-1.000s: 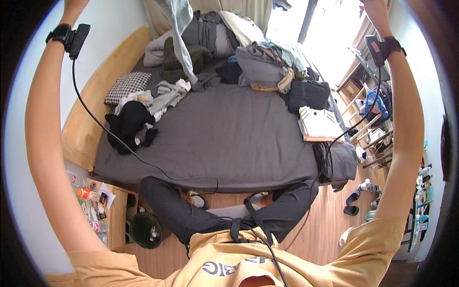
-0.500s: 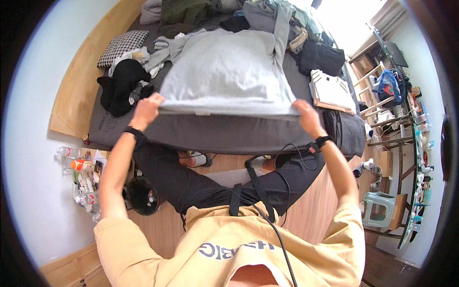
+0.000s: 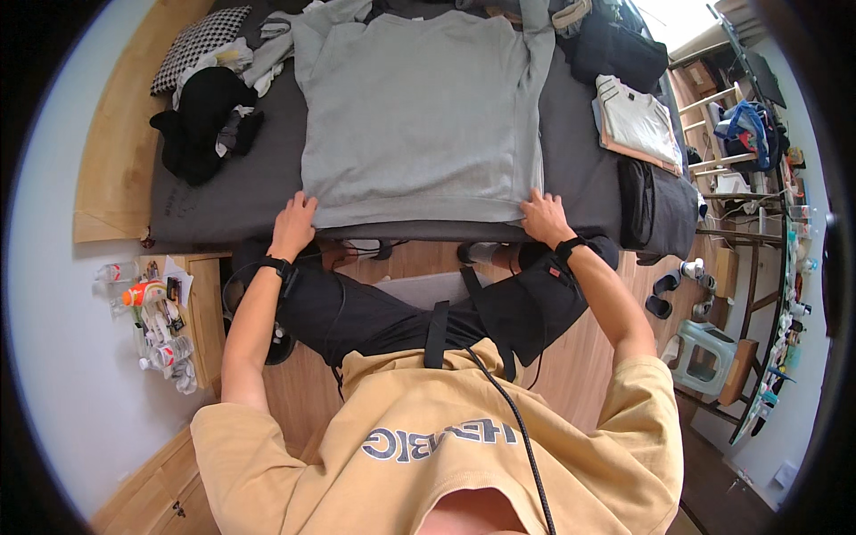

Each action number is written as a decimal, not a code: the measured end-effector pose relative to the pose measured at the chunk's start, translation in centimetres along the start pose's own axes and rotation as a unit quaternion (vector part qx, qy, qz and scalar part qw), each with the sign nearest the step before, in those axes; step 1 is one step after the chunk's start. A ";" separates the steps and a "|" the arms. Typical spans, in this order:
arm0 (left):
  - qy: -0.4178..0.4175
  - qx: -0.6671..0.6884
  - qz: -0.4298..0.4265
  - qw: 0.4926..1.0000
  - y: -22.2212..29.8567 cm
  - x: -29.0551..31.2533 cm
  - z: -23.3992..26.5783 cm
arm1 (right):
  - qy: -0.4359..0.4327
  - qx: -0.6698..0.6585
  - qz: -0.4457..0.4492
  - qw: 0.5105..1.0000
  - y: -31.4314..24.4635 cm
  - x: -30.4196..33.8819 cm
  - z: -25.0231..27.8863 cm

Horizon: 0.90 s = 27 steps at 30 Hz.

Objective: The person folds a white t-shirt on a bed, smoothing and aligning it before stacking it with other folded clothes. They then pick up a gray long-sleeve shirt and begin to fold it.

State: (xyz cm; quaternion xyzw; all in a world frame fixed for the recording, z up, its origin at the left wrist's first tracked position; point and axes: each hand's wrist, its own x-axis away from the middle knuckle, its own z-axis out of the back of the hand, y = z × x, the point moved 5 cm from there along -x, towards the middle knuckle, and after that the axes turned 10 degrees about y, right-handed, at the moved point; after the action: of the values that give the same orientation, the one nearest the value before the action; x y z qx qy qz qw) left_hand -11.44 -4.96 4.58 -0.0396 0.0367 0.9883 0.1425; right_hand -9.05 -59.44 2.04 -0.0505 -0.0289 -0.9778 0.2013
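- Left hand (image 3: 292, 223) pinching the lower left corner of a light grey long-sleeved sweatshirt (image 3: 419, 116), fingers curled on its hem.
- Right hand (image 3: 544, 218) gripping the lower right corner of the same hem.
- Spread flat, front down, across a bed with a dark grey sheet (image 3: 241, 178), hem at the near edge.
- Heaped at left: black crumpled clothes (image 3: 201, 120).
- Stacked at right: folded white and tan garments (image 3: 637, 125).
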 end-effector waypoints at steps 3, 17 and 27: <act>-0.016 0.027 0.016 0.999 0.3 0.0 1.0 | 0.066 0.054 0.022 0.996 -0.7 -0.1 1.6; -0.131 -0.039 0.008 0.991 2.2 0.1 -0.2 | -0.059 -0.104 0.023 0.993 -0.8 1.2 -2.0; -0.067 0.228 0.180 0.955 -4.4 -2.6 -3.6 | -0.135 -0.384 -0.125 0.905 3.4 -2.2 -1.6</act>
State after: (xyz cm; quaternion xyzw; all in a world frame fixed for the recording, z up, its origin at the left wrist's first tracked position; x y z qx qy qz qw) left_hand -7.41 -1.79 0.96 0.0673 0.2580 0.9633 -0.0304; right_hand -5.82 -61.79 0.33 -0.2516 0.3161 -0.9141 0.0362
